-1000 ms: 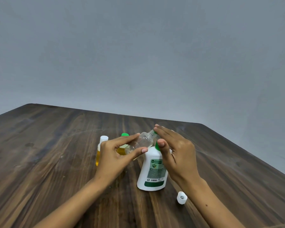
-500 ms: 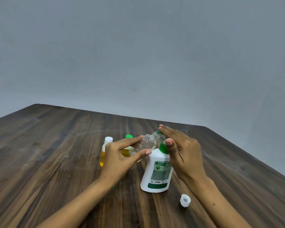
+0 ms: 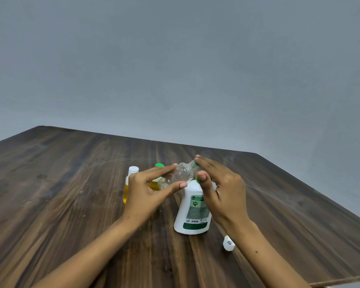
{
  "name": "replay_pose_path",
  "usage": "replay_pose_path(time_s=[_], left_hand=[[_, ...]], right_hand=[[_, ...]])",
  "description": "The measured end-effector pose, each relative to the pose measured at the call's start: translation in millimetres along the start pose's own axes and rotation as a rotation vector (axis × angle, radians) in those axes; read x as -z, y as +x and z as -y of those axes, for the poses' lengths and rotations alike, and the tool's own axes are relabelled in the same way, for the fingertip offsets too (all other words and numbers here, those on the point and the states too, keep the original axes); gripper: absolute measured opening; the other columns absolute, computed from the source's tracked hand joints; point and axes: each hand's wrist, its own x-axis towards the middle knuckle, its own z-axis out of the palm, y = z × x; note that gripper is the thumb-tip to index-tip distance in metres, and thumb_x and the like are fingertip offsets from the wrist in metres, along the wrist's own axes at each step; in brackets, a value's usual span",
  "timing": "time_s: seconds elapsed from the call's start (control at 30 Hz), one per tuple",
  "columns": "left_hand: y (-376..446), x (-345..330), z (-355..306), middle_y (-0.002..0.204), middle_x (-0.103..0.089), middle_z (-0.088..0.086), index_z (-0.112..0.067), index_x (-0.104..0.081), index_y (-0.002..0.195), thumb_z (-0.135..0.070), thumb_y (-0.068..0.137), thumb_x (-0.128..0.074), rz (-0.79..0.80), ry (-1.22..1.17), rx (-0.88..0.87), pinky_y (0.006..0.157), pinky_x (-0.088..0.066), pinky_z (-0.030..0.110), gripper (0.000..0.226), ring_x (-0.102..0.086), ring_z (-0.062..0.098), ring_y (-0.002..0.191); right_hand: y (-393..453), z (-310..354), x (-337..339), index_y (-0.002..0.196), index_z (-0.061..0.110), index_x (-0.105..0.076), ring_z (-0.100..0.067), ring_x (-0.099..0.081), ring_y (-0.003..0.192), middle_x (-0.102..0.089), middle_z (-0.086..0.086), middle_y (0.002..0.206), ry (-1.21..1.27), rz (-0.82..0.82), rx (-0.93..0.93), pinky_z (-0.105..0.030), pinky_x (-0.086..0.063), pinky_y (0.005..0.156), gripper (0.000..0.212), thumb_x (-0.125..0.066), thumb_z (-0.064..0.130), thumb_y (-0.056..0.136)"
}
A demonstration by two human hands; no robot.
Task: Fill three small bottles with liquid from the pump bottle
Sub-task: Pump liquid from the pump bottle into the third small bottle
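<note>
A white pump bottle [image 3: 192, 213] with a green label stands on the wooden table [image 3: 60, 194]. My left hand [image 3: 148, 194] pinches a small clear bottle [image 3: 181, 173], tilted with its open neck toward the green pump head. My right hand [image 3: 220, 190] lies over the pump head with fingers straight and the thumb beside the green nozzle. Behind my left hand stand two small bottles of yellow liquid, one with a white cap [image 3: 132, 170], one with a green cap [image 3: 159, 165].
A loose white cap [image 3: 228, 243] lies on the table by my right forearm. The table's far edge meets a plain grey wall. The front right table edge shows at the lower right.
Hands and bottles keep the same pose. The camera has shifted slightly, so the scene sits a little to the right and lower in the frame than a second ago.
</note>
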Motion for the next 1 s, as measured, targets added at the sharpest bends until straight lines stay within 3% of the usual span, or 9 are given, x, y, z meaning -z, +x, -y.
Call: replay_pose_path(time_s=[0.13,0.27,0.43,1.0], left_hand=[[0,0,0,0.101,-0.072,-0.016,-0.017,-0.074,0.109,-0.04,0.063,-0.082,-0.008,0.0,0.009,0.08,-0.049,0.006,0.052,-0.067,-0.008,0.094],[1,0,0,0.103,-0.073,-0.014,-0.015,-0.075,0.108,-0.035,0.062,-0.085,-0.01,0.009,-0.009,0.082,-0.049,0.007,0.051,-0.067,-0.007,0.095],[0,0,1,0.102,-0.074,-0.011,-0.016,-0.075,0.108,-0.034,0.063,-0.087,-0.013,0.011,-0.004,0.082,-0.05,0.009,0.051,-0.068,-0.006,0.094],[2,2,1,0.103,-0.075,-0.007,-0.011,-0.076,0.107,-0.035,0.061,-0.086,-0.019,0.007,-0.037,0.083,-0.051,0.011,0.052,-0.068,-0.004,0.096]], right_hand=[[11,-1,7,0.114,0.016,-0.071,-0.015,-0.062,0.111,-0.067,0.002,0.119,-0.004,0.051,0.024,-0.034,-0.051,0.089,0.087,-0.012,0.074,0.09],[0,0,-2,0.111,0.014,-0.072,-0.013,-0.064,0.105,-0.069,0.0,0.115,-0.02,-0.011,0.014,-0.028,-0.051,0.085,0.081,-0.018,0.071,0.092],[9,-2,5,0.112,0.014,-0.072,-0.017,-0.064,0.108,-0.069,0.0,0.116,0.018,0.007,0.038,-0.038,-0.053,0.087,0.084,-0.014,0.072,0.092],[-2,-4,-9,0.11,0.013,-0.072,-0.015,-0.064,0.106,-0.069,0.0,0.114,0.045,-0.088,0.025,-0.04,-0.057,0.081,0.075,-0.02,0.065,0.096]])
